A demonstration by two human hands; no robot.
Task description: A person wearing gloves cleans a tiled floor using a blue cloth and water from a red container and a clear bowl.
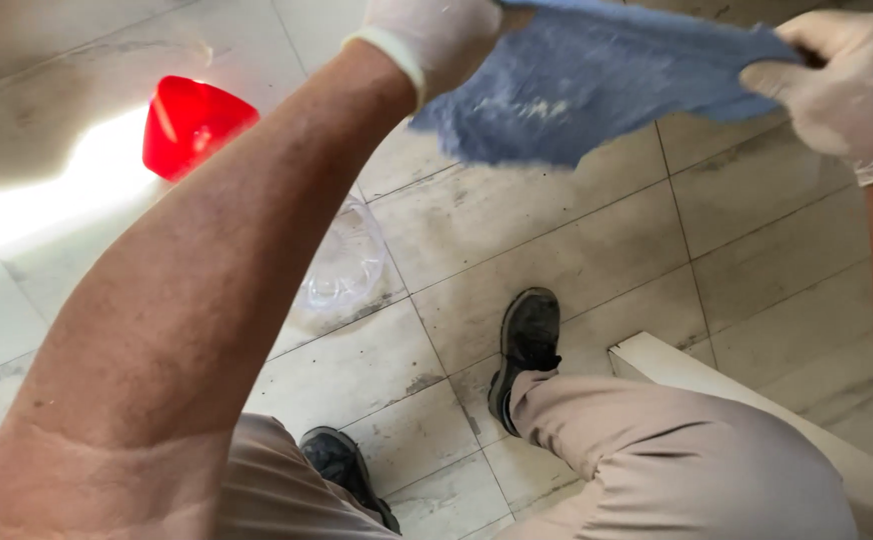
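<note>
Tiled floor (577,250); L (432,40) & R grip (847,80) stretch blue cloth (587,80).

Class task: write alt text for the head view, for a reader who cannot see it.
Two gloved hands, left and right, stretch a blue cloth above a tiled floor. Below sit a red container, a clear bowl and the person's black shoes.
</note>
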